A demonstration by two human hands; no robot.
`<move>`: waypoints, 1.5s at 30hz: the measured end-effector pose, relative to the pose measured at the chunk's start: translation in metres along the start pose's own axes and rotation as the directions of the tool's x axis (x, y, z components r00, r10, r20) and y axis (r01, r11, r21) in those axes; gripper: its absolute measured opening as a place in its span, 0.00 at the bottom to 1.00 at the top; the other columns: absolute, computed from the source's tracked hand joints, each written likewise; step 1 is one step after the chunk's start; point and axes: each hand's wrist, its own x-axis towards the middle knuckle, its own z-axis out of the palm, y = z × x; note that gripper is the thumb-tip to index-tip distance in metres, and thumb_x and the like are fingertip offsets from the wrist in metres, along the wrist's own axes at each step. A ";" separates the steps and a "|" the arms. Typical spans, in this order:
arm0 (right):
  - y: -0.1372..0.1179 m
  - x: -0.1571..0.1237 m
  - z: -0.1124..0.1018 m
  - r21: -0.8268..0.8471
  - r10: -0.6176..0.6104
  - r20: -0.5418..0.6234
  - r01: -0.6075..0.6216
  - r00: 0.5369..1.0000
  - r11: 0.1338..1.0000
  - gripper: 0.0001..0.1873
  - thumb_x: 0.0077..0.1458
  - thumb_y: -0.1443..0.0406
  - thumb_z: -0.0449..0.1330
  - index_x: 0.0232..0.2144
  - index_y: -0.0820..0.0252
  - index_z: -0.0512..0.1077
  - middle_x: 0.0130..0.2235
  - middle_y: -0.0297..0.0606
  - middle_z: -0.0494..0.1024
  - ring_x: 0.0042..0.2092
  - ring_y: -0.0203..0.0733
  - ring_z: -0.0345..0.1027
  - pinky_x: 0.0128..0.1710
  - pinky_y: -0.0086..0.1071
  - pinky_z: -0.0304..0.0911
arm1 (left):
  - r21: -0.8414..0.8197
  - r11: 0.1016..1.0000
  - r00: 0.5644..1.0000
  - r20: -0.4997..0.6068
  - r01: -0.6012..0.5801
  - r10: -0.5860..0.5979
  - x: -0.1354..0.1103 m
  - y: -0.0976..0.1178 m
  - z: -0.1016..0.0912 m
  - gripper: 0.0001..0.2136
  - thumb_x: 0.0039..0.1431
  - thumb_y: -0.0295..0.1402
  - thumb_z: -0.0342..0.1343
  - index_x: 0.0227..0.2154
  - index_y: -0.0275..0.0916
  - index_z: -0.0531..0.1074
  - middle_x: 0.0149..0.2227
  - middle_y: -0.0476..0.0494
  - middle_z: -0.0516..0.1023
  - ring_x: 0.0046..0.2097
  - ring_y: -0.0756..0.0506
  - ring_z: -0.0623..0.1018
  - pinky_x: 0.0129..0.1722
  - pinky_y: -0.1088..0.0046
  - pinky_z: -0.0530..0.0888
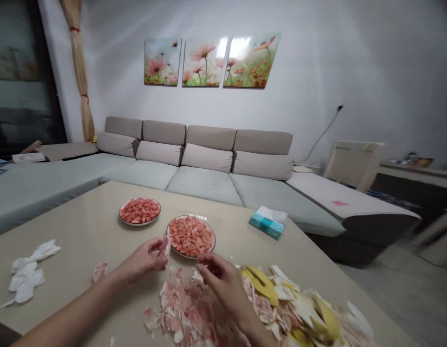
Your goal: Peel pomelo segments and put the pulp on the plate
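My left hand (pixel 154 256) is closed on a small pale-pink piece of citrus segment (pixel 168 246), which looks like pomelo, just left of the nearer plate. To its right, my right hand (pixel 220 274) has thumb and fingers bent together below that plate; what is in them, if anything, I cannot make out. The nearer plate (pixel 215 239) is heaped with pink fruit pulp (pixel 191 235). Peeled pink-and-white membranes (pixel 183 306) lie in a pile beneath both hands. Another pink segment piece (pixel 100 272) rests on the table beside my left forearm.
A second plate (pixel 140 224) of pink pulp stands farther back. Yellow rind (pixel 326 320) and white pith are heaped at the right of the table (pixel 100 207). Crumpled white tissues (pixel 26 277) lie at left, a blue tissue pack (pixel 266 224) at right. A grey sofa (pixel 205 183) stands behind.
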 end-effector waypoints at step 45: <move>0.018 -0.023 0.002 -0.127 -0.112 -0.266 0.081 0.957 0.989 0.15 0.57 0.68 0.48 0.18 0.56 0.55 0.20 0.28 0.58 0.23 0.34 0.54 0.23 0.27 0.51 | -0.598 0.778 0.977 0.194 0.192 -0.092 -0.004 -0.041 0.087 0.11 0.59 0.28 0.58 0.45 0.38 0.74 0.36 0.42 0.75 0.35 0.48 0.75 0.38 0.72 0.70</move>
